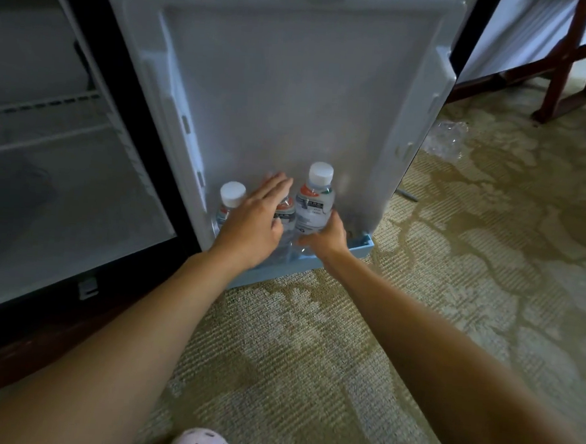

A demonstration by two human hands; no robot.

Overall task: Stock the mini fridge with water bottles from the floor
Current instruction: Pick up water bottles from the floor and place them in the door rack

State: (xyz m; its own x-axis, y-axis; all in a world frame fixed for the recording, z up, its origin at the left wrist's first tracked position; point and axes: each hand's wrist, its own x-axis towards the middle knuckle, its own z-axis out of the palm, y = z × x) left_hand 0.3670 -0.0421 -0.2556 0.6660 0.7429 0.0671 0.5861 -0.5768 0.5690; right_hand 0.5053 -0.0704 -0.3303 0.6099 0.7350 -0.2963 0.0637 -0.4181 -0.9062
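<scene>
Upright in the door shelf point(362, 247), centre of frame: left bottle point(231, 197), middle bottle point(285, 211), right bottle point(315, 199). Left hand point(254, 221) flat-fingered over the middle bottle; right hand point(326, 237) curled round the right bottle's base. Crumpled plastic wrap point(447, 138) on carpet point(453, 266), right of frame.

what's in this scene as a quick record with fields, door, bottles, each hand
fridge door: open, inner side faces the camera
door shelf: at the door's bottom, three bottles in it
left bottle: upright, white cap
middle bottle: top hidden under the left hand
right bottle: upright, white cap
left hand: fingers straight, laid over the middle bottle
right hand: grips the right bottle low down
carpet: patterned, crumpled plastic wrap beyond the door
</scene>
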